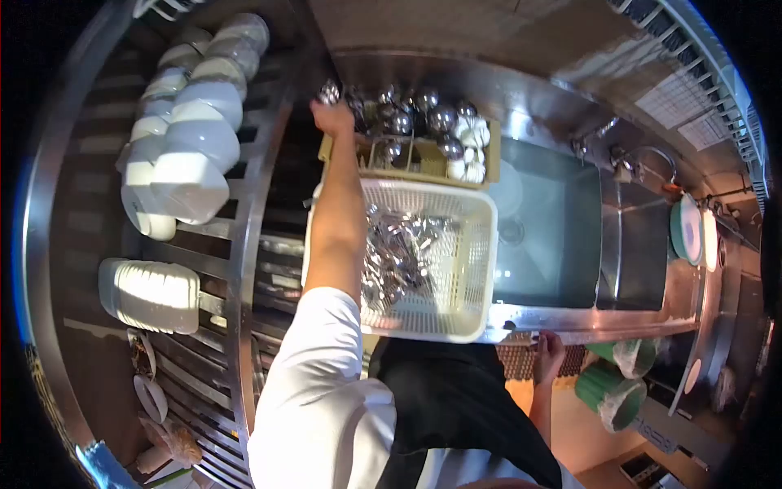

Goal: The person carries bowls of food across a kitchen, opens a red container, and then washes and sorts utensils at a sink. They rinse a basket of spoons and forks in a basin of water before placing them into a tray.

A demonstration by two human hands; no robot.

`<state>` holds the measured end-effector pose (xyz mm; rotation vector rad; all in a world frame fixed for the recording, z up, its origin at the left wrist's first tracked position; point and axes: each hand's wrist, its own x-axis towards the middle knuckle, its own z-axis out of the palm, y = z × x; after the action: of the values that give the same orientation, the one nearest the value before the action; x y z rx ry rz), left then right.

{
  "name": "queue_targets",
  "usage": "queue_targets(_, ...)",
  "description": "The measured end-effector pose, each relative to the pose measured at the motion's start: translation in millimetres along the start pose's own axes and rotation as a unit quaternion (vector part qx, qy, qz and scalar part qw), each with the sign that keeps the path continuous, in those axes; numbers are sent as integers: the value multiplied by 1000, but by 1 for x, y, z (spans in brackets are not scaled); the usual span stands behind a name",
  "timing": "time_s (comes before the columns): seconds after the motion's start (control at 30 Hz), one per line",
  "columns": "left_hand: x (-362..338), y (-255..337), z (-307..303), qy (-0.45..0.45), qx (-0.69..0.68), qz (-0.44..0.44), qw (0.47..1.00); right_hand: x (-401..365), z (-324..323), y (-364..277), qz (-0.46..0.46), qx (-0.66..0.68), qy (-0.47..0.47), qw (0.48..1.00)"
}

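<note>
One shiny metal item (pixel 328 92) is located at the far left end of the work area, gripped in the left hand (pixel 334 120). The fingers of this hand are closed around the near part of the item; its exact type is too small to tell. The left arm extends over the left side of a white plastic basket (pixel 487 269).

The right hand (pixel 550 356) is positioned well apart from the left, at the near edge of the sink. Its fingers are bent; whether they hold anything cannot be told.

A tan box (pixel 493 155) is located on the far side of the basket, just right of the left hand. It contains round, reflective metal pieces (pixel 441 119) and, at its right end, white pieces (pixel 471 145). Metal cutlery (pixel 401 257) lies loose in the basket, mainly in the left and middle portions.

A water-filled sink (pixel 550 236) is located right of the basket, followed by a second basin (pixel 637 244). White bowls (pixel 199 130) are stacked on the left rack (pixel 251 204).
</note>
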<state>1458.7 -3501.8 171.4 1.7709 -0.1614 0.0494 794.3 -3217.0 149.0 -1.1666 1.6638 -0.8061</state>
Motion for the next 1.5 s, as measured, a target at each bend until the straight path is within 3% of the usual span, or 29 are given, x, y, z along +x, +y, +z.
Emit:
queue_targets(0.03,0,-23,4,-41,116,123,985,0,-2,4,-30,-18,17,999)
queue_targets(0.1,-3,-23,-2,-200,240,248,917,-4,6,-21,-92,-97,35,990)
queue_targets(0.13,-1,-26,-1,-253,293,270,881,6,12,-11,-94,-121,34,988)
queue_targets(0.17,2,-35,2,-307,342,291,839,5,33,-46,-100,-116,18,988)
queue_targets(0.23,19,-56,10,-393,334,297,804,3,79,-99,-174,-120,-46,976)
queue_targets(0.3,2,-23,-30,-436,262,240,827,6,131,-132,-231,-89,-164,955)
queue_targets(0.37,-46,10,-90,-384,141,198,891,17,187,-139,-257,-130,-269,919)
queue_targets(0.4,-74,21,-122,-357,104,188,909,23,215,-130,-297,-211,-256,896)
queue_targets(0.43,-84,4,-138,-272,26,273,922,30,241,-116,-274,-295,-256,879)
queue_targets(0.47,-123,8,-174,-306,47,260,915,32,258,-104,-252,-377,-255,854)
queue_targets(0.5,-154,0,-203,-380,124,274,875,32,266,-96,-254,-375,-257,854)
queue_targets(0.57,-206,-37,-254,-563,154,290,759,32,273,-87,-124,-431,-343,825)
queue_targets(0.63,-237,-65,-289,-628,256,313,665,25,253,-88,-133,-435,-301,838)
queue_targets(0.67,-245,-71,-301,-592,242,335,692,23,238,-96,-121,-432,-277,850)
queue_targets(0.7,-247,-69,-304,-589,272,321,690,29,217,-77,-310,-343,-210,862)
queue_targets(0.73,-244,-69,-305,-599,263,318,686,28,202,-115,-232,-334,-212,889)
queue_targets(0.77,-242,-70,-306,-609,254,315,682,28,194,-143,-259,-353,-160,885)
queue_targets(0.87,-245,-78,-309,-592,225,350,690,37,188,-219,-328,-247,-80,908)
queue_targets(0.97,-248,-70,-325,-605,203,347,687,59,221,-296,-478,-239,26,845)
queue_targets(1.0,-243,-56,-332,-644,215,329,657,72,234,-314,-505,-230,45,831)
queue_targets(1.07,-248,-47,-346,-641,135,273,705,110,258,-333,-504,-264,96,817)
queue_targets(1.2,-259,-15,-376,-596,86,156,783,147,292,-344,-516,-306,90,795)
queue_targets(1.3,-261,-18,-387,-570,59,154,805,145,311,-339,-570,-329,39,751)
queue_targets(1.47,-225,-10,-370,-497,62,152,852,110,338,-321,-611,-144,16,778)
queue_targets(1.5,-210,-15,-355,-435,57,170,882,106,352,-315,-614,-142,-10,776)
